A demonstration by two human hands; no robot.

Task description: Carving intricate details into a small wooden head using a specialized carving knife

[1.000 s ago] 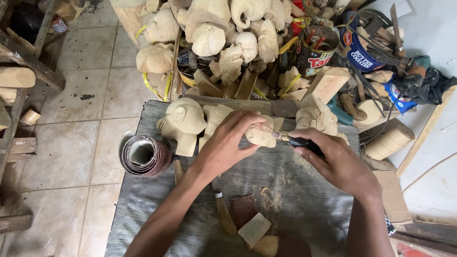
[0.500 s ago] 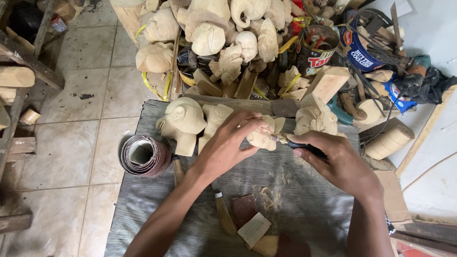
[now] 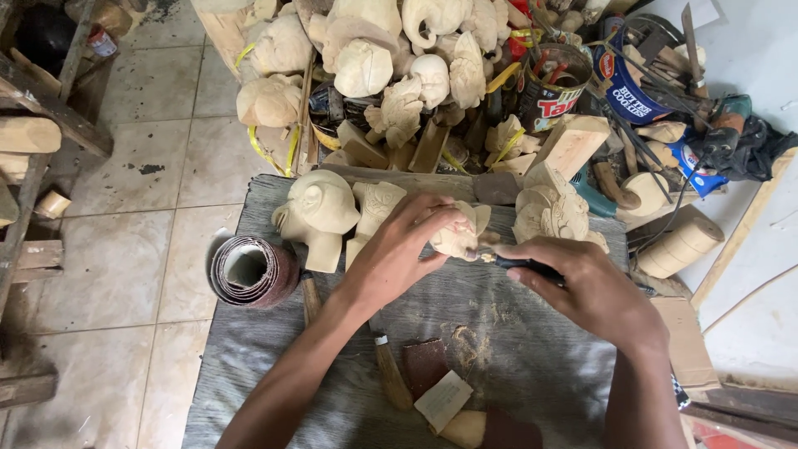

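Gripping a small pale wooden carving (image 3: pixel 455 235), the left hand (image 3: pixel 397 254) curls its fingers over the top of the piece and pins it just above the grey worktable (image 3: pixel 532 357). The right hand (image 3: pixel 592 287) is closed in a fist round a dark-handled carving tool (image 3: pixel 517 263), whose tip meets the carving at that hand's fingertips, between the two hands. Both forearms enter from the lower edge of the view.

Just beyond the left hand's knuckles stands a rounded wooden head (image 3: pixel 320 212), with a narrow carved panel (image 3: pixel 376 205) between it and the hand. Just beyond the right hand lies an ornate carved piece (image 3: pixel 555 214). Outward of the left wrist, at the table's edge, sits a roll of sandpaper (image 3: pixel 252 272). Below the left forearm, a wooden-handled tool (image 3: pixel 389 374) lies on the table beside sandpaper scraps (image 3: pixel 426 364) and a pale wood offcut (image 3: pixel 443 400). Loose shavings (image 3: pixel 474 345) are scattered between the two wrists.

Farther ahead of both hands, a heap of unfinished pale carvings (image 3: pixel 391 66) fills the space, together with a tin holding tools (image 3: pixel 549 87) and wood blocks (image 3: pixel 572 143). Outward of the right hand rests a ribbed wooden cylinder (image 3: pixel 680 245).
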